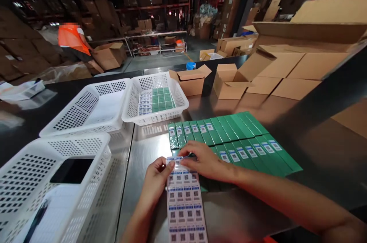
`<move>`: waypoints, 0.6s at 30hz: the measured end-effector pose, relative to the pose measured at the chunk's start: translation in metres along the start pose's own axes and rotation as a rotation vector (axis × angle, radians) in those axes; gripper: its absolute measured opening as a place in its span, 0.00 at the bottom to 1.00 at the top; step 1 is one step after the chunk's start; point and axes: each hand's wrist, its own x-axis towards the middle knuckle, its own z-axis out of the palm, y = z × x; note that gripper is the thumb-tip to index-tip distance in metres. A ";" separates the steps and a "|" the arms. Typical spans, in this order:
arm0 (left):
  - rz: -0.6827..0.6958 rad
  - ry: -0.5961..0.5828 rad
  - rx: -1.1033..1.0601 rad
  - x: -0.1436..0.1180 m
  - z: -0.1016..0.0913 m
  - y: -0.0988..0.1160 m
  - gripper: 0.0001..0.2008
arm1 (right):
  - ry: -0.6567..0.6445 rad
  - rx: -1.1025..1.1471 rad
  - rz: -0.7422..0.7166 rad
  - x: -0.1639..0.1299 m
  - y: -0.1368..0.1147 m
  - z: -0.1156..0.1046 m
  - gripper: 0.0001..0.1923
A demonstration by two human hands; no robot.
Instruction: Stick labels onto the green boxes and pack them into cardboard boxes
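Note:
A long sheet of QR-code stickers [185,204] hangs toward me over the table's near side. My left hand [157,176] pinches its top left edge between thumb and fingers. At the top row, my right hand [200,159] has thumb and index finger closed at a sticker; whether that sticker has come off the sheet I cannot tell. Just beyond my hands lie two rows of green boxes [226,130], set side by side. Several in each row bear a QR sticker near one end. My right hand and forearm hide part of the nearer row.
White perforated baskets stand at left: one with a phone [73,170] and pen [36,222], another basket [126,114] with sticker sheets and green pieces. Open cartons [229,82] stand at the back right. A person in an orange vest [73,38] bends over a carton far left.

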 end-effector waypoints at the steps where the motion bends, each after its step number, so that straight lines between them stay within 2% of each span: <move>1: -0.001 0.001 -0.006 0.000 0.000 0.000 0.25 | 0.020 -0.005 -0.026 -0.002 -0.002 0.006 0.05; 3: -0.004 -0.003 -0.025 0.000 0.001 0.000 0.24 | 0.051 -0.009 -0.117 -0.004 -0.006 0.009 0.07; 5: -0.014 -0.021 -0.046 0.000 0.001 0.001 0.25 | 0.076 0.038 -0.197 -0.005 -0.009 0.003 0.08; 7: -0.035 -0.038 -0.067 -0.002 0.003 0.003 0.25 | 0.125 0.156 -0.160 -0.004 -0.010 -0.010 0.07; 9: -0.060 -0.025 -0.100 -0.004 0.004 0.006 0.26 | 0.214 0.304 0.000 0.001 -0.006 -0.032 0.05; 11: -0.084 -0.007 -0.118 -0.007 0.006 0.010 0.26 | 0.337 0.405 0.169 0.008 0.007 -0.059 0.10; 13: -0.108 0.013 -0.119 -0.009 0.006 0.012 0.27 | 0.442 0.410 0.355 0.015 0.028 -0.087 0.13; 16: -0.132 0.010 -0.102 -0.009 0.006 0.013 0.27 | 0.406 0.321 0.687 0.018 0.061 -0.121 0.13; 18: -0.126 -0.007 -0.088 -0.009 0.006 0.012 0.26 | 0.335 0.282 0.817 0.016 0.077 -0.133 0.13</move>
